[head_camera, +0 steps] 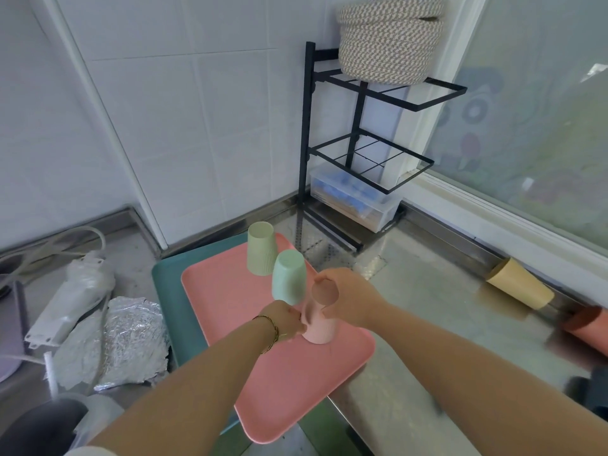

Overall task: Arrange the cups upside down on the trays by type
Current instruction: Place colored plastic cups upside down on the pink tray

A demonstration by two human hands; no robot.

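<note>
- The pink cup (319, 327) is gripped by both hands: its upper part, near the upturned base, is clasped by the curled fingers and thumb of the right hand (347, 299), and its lower left side is pinched by the left hand (290, 320).
- A thin bracelet (269, 331) is worn on the left wrist.
- The pink cup is stood upside down, rim down, on the pink tray (283, 380), towards the tray's right side.
- A mint cup (289, 274) is stood upside down on the same tray, just behind the pink cup, and a pale green ribbed cup (261, 250) is stood upside down just behind that, at the tray's far corner.
- The pink tray is laid on top of a teal tray (169, 291), by the near edge of the steel bench (411, 324).
- A yellow cup (519, 284) is laid on its side at the right edge of the bench, below the window, and a blurred reddish cup (587, 327) is seen lying nearer, well apart from the trays.
- A black wire rack (353, 153) is stood in the far corner of the bench; a woven basket (391, 41) is carried on its top shelf, and a clear plastic box (353, 200) is kept at its foot.
- Crumpled foil (131, 337) and a white power strip (65, 304) are seen left of the trays.
</note>
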